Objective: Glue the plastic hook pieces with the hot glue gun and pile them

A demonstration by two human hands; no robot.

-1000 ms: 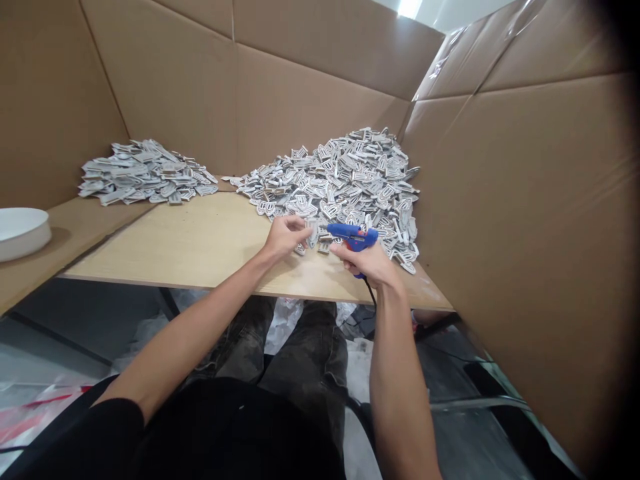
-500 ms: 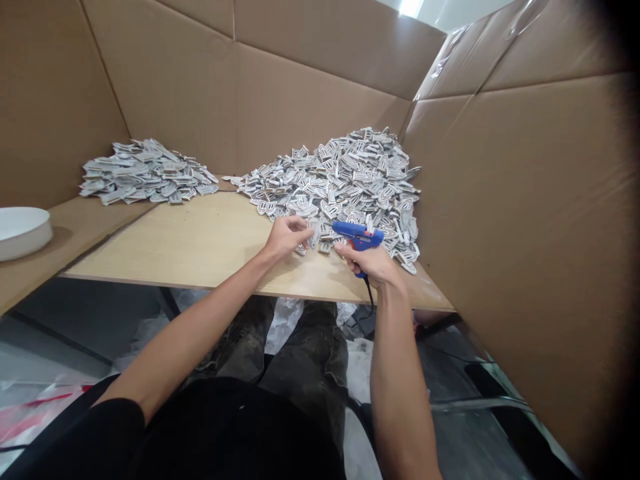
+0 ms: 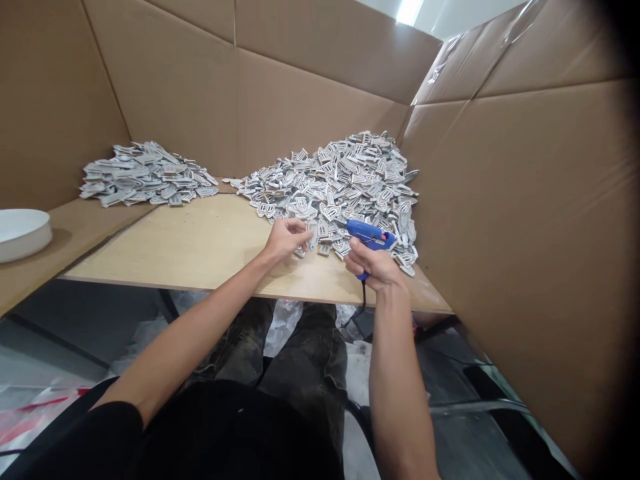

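Note:
My right hand (image 3: 373, 262) is wrapped round the handle of a blue glue gun (image 3: 367, 231), whose nozzle points left. A black cord hangs from the grip. Between the fingertips of my left hand (image 3: 287, 239) is a small flat white-and-grey piece (image 3: 313, 233), pinched at its edge and held just above the table. A gap separates the nozzle from this piece. Behind both hands rises a large heap of similar slotted pieces (image 3: 345, 177), some lying loose at its front edge.
At the back left is a smaller pile of grey-white pieces (image 3: 147, 175). A round white dish (image 3: 23, 235) stands on the far left. Tall cardboard walls (image 3: 320, 87) enclose the wooden table (image 3: 200, 247) at the back and sides. My legs are under its front edge.
The glue gun in my right hand has moved a little to the right, away from the piece. My left hand has stayed nearly still with the piece in its fingers.

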